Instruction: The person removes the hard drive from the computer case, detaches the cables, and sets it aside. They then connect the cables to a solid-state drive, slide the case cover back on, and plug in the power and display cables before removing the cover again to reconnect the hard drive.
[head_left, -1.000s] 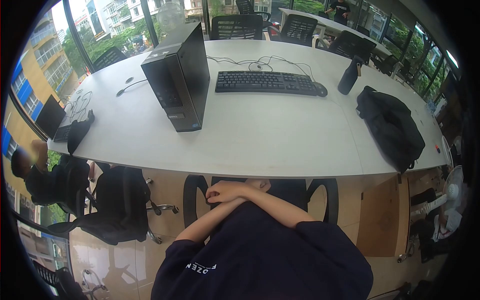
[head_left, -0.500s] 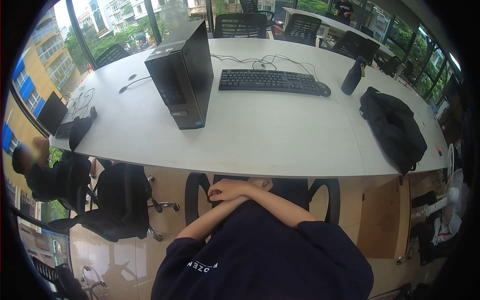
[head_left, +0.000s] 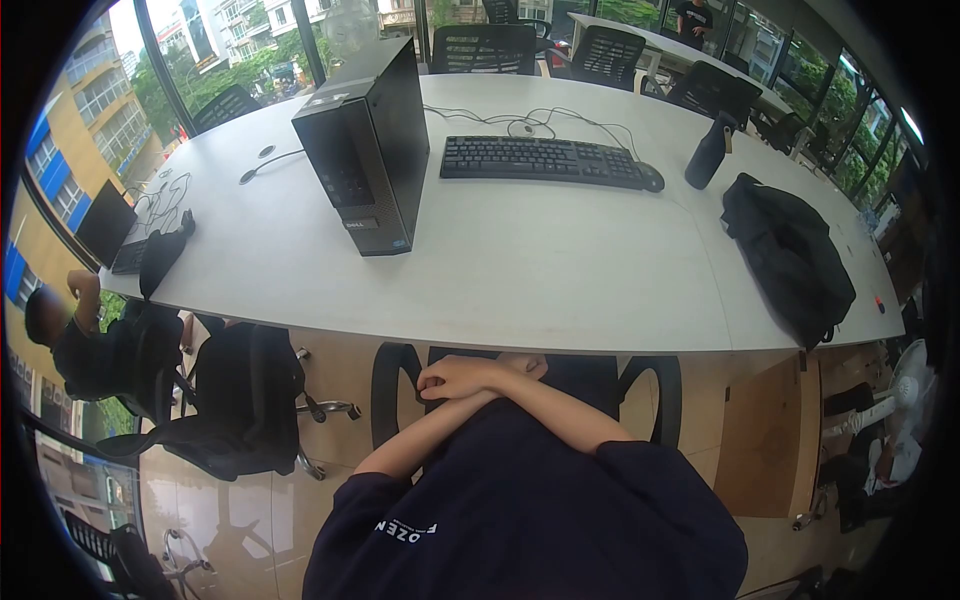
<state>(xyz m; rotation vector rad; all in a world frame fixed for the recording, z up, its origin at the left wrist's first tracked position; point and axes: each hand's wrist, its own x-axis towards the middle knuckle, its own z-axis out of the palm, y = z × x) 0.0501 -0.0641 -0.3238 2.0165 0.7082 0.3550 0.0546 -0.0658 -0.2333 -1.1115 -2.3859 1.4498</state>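
Note:
My forearms are crossed at the wrists in front of my dark shirt (head_left: 520, 500), just below the near edge of the white table (head_left: 560, 290). My right hand (head_left: 455, 377) lies on the left side, over my left wrist, its fingers curled down and together with nothing seen in them. Partly hidden behind my right wrist, my left hand (head_left: 525, 366) shows on the right side, loosely curled, with no object visible in it. Neither hand touches the table. Beyond them stand a black Dell computer tower (head_left: 375, 165) and a black keyboard (head_left: 550, 162) with a mouse (head_left: 651, 178).
A dark bottle (head_left: 708, 152) and a black bag (head_left: 787, 255) are at the table's right. A laptop (head_left: 108, 228) sits far left, near a seated person (head_left: 95, 350). Another person (head_left: 692, 24) stands far back. A wooden cabinet (head_left: 762, 440) is below right.
The view has shifted very slightly, so the table items appear a few pixels higher and to the right. My hands stay crossed as before.

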